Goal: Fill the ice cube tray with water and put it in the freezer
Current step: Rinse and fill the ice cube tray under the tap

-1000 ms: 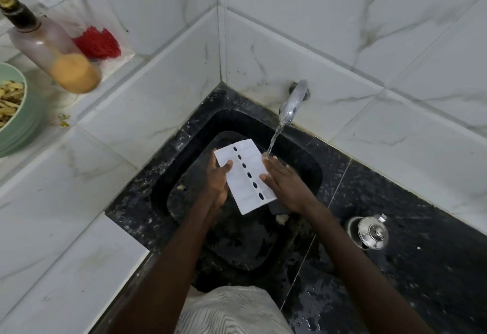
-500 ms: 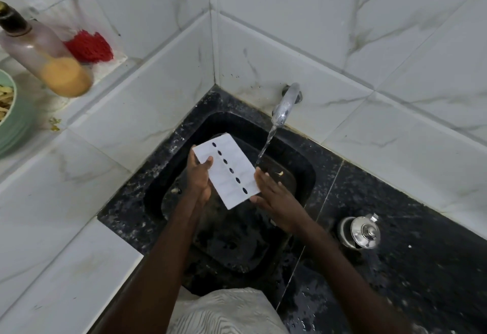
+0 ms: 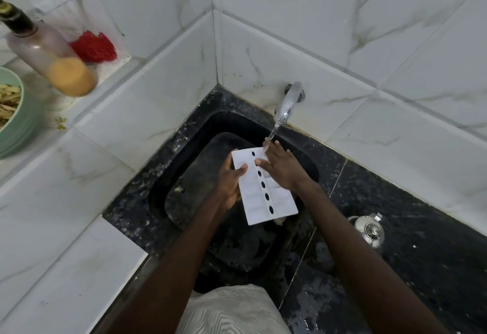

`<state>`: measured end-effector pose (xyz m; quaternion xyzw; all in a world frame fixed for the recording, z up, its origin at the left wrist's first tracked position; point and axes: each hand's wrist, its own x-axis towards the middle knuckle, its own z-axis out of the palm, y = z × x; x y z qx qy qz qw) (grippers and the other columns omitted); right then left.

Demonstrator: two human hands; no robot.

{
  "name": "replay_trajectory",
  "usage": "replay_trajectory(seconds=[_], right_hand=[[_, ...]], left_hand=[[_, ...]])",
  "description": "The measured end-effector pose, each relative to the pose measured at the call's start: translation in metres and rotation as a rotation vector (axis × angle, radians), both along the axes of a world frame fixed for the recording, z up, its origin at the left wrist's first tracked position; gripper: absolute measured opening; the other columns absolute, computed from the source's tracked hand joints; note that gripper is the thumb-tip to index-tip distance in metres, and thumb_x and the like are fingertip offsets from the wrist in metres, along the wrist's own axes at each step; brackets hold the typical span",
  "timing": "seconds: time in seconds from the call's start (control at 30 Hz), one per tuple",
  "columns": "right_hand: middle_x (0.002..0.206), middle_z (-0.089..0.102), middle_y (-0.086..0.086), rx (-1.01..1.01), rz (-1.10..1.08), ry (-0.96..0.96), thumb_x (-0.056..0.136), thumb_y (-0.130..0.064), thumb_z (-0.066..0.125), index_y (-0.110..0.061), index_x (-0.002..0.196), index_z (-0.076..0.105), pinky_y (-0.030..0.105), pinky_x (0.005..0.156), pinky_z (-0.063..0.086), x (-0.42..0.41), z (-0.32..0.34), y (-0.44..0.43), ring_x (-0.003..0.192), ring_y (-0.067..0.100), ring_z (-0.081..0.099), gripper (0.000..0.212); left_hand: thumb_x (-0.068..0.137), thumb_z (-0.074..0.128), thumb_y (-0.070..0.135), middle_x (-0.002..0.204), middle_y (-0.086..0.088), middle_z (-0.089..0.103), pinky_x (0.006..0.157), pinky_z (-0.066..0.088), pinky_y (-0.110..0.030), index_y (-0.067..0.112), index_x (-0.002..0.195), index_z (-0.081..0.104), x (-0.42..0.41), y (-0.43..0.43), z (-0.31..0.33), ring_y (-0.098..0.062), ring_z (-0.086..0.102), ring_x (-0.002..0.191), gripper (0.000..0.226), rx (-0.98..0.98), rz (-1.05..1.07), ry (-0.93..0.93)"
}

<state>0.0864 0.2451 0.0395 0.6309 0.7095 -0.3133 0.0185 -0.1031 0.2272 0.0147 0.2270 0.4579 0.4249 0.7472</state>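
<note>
Far left, on the white marble desk (image 3: 79, 202): green bowl (image 3: 15, 117), bottle (image 3: 50, 54) with orange liquid, red scrubber (image 3: 93, 46). All are well apart from the work, and no hazard is judged from them. Centre: black sink (image 3: 168, 175) with a few pale scraps in the basin. Left hand (image 3: 230, 183) grips the left long edge of the ice cube tray (image 3: 268, 196), thumb curled over the top face, the other fingers underneath and hidden. The tray is held above the basin with its far end toward the tap (image 3: 288, 102). It is white, with a row of dark oval holes down the middle; whether it is level cannot be told. Right hand (image 3: 282, 167) lies flat on the far right part of the tray, fingers straight and thumb on the top face, so it steadies more than it clasps. The water stream (image 3: 274, 129) lands at the right fingertips, at the tray's far corner. Risk 1: water hitting fingers deflects and splashes, so the cells would fill unevenly or not at all. Risk 2: only one hand truly grips, and wet plastic could slip and drop the tray among the scraps. Risk 3: any tilt would spill water from the filled cells when the tray is lifted away. Right: a steel lidded pot (image 3: 367, 229) stands on the wet black part of the desk, near the right forearm, and a careless withdrawal could knock it.
</note>
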Motion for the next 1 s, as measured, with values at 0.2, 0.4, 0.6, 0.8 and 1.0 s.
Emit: replay_trajectory(seconds=[0.2,0.4,0.6,0.8,1.0], right_hand=[[0.174,-0.001,0.001,0.058,0.097,-0.081,0.106,-0.063,0.019,-0.016,0.165,0.001,0.051,0.129,0.002,-0.022,-0.005,0.009,0.16,0.022,-0.008,0.078],[0.173,0.001,-0.002,0.108,0.098,-0.053,0.104,-0.065,0.02,-0.02,0.166,0.003,0.046,0.13,0.002,-0.031,-0.005,-0.013,0.16,0.019,-0.006,0.078],[0.173,0.005,-0.004,0.153,0.172,-0.089,0.103,-0.064,0.019,-0.02,0.165,0.012,0.044,0.13,0.002,-0.031,-0.005,-0.042,0.16,0.018,-0.003,0.077],[0.173,0.007,-0.001,0.145,0.149,-0.142,0.105,-0.066,0.018,-0.019,0.166,0.008,0.047,0.129,0.001,-0.021,0.001,-0.005,0.16,0.022,-0.001,0.077],[0.173,0.007,-0.005,0.171,0.173,-0.088,0.105,-0.064,0.024,-0.02,0.166,0.011,0.047,0.13,0.002,-0.035,0.004,-0.022,0.16,0.018,-0.003,0.075]], left_hand=[[0.091,0.069,0.021,0.134,-0.024,0.064,0.097,0.053,-0.064,0.008,0.146,0.046,0.004,0.0,-0.005,-0.052,0.06,0.122,0.061,-0.023,0.003,0.062],[0.101,0.061,0.013,0.131,-0.02,0.067,0.088,0.06,-0.053,0.012,0.144,0.051,0.0,0.003,-0.01,-0.039,0.07,0.108,0.044,-0.026,0.044,0.094],[0.102,0.056,0.004,0.127,-0.017,0.069,0.073,0.062,-0.037,0.009,0.142,0.051,-0.003,0.007,-0.011,-0.027,0.074,0.099,0.04,-0.065,0.131,0.047],[0.1,0.06,0.005,0.126,-0.023,0.068,0.088,0.058,-0.054,0.007,0.141,0.052,0.013,0.002,-0.009,-0.035,0.07,0.1,0.042,-0.045,0.063,0.029],[0.102,0.057,0.004,0.126,-0.021,0.069,0.07,0.063,-0.041,0.007,0.142,0.05,-0.002,0.012,-0.007,-0.029,0.074,0.094,0.041,-0.074,0.219,0.018]])
